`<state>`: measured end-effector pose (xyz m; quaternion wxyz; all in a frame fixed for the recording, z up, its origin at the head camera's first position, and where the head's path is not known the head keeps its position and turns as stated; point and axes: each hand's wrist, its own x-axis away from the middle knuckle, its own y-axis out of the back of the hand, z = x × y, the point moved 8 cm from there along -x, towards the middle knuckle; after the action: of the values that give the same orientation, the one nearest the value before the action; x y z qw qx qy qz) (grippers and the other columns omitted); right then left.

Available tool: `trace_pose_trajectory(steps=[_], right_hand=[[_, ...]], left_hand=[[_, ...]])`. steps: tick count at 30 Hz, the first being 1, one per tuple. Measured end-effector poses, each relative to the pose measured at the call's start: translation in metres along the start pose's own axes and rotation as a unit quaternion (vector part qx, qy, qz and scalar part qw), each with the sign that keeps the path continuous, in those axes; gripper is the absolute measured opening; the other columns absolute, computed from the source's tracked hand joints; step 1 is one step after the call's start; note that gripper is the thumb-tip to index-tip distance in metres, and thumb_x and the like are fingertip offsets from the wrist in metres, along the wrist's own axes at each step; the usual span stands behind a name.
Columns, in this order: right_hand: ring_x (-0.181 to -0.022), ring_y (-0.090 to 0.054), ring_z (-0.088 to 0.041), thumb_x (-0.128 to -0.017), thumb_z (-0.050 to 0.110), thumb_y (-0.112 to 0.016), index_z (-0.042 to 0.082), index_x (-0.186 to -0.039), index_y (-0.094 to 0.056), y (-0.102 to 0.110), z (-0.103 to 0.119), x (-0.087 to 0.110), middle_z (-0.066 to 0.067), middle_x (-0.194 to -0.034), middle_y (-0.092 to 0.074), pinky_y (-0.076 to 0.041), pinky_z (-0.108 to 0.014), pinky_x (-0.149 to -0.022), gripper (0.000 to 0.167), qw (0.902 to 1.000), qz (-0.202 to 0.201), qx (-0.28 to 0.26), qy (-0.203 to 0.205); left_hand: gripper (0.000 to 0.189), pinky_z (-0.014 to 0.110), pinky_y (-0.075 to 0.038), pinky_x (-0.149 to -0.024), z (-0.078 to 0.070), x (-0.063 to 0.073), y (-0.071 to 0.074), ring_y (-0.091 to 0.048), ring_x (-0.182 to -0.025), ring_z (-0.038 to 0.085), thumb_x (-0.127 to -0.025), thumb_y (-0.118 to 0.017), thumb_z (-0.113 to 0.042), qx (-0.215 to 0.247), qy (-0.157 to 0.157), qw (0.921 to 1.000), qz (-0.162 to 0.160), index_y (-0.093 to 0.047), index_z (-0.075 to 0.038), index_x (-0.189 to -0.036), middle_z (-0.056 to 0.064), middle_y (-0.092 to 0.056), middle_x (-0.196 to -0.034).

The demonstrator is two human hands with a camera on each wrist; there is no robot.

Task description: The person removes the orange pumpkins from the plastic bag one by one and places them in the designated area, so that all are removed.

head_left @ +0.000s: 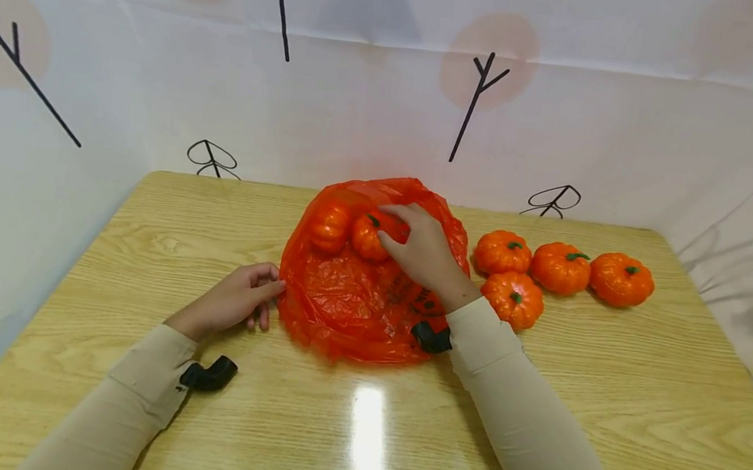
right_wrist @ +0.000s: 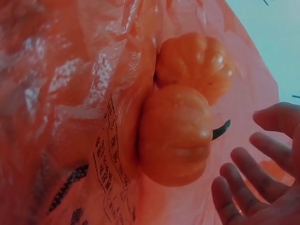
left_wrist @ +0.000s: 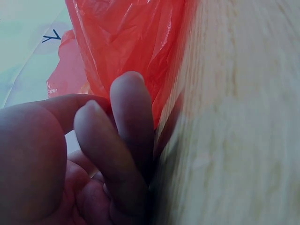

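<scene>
A red plastic bag [head_left: 337,292] with dark print lies spread with its mouth up on the table. Inside it, two small orange pumpkins sit side by side: a left pumpkin [head_left: 331,228] and a right pumpkin [head_left: 369,236] with a green stem. My left hand [head_left: 237,299] pinches the bag's left edge between thumb and finger, low by the tabletop. Over the bag, my right hand [head_left: 421,247] hovers beside the right pumpkin, fingers spread and holding nothing. The right wrist view shows a gap between those fingers [right_wrist: 253,173] and the stemmed pumpkin [right_wrist: 176,136].
Right of the bag, several more orange pumpkins [head_left: 560,268] sit close together on the wooden table [head_left: 608,378]. A white patterned cloth [head_left: 374,114] hangs behind the table's back edge. Black wrist devices [head_left: 209,374] are on both sleeves.
</scene>
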<state>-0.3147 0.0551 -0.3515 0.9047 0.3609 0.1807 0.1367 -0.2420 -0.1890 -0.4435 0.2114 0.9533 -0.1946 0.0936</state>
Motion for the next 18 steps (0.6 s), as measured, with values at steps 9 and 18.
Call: trace_pose_trajectory(steps=[9, 18], right_hand=[[-0.098, -0.052, -0.030, -0.095, 0.021, -0.068, 0.011, -0.141, -0.056, -0.007, -0.005, 0.000, -0.016, -0.123, -0.054, -0.051, -0.039, -0.081, 0.049, 0.9989, 0.026, 0.037, -0.015], [-0.120, -0.046, -0.034, -0.094, 0.022, -0.068, 0.011, -0.146, -0.051, -0.013, -0.009, 0.001, -0.021, -0.135, -0.049, -0.049, -0.047, -0.102, 0.055, 0.9973, 0.043, 0.054, -0.023]], left_hand=[[0.029, 0.028, -0.050, -0.047, -0.001, 0.000, 0.001, -0.061, -0.054, 0.020, -0.106, -0.051, -0.032, -0.001, 0.002, 1.0000, -0.002, -0.053, -0.003, -0.103, 0.010, -0.060, -0.065], [0.029, 0.028, -0.050, -0.047, -0.001, 0.001, 0.001, -0.062, -0.054, 0.020, -0.106, -0.052, -0.031, -0.005, 0.000, 1.0000, -0.003, -0.052, -0.003, -0.102, 0.010, -0.060, -0.064]])
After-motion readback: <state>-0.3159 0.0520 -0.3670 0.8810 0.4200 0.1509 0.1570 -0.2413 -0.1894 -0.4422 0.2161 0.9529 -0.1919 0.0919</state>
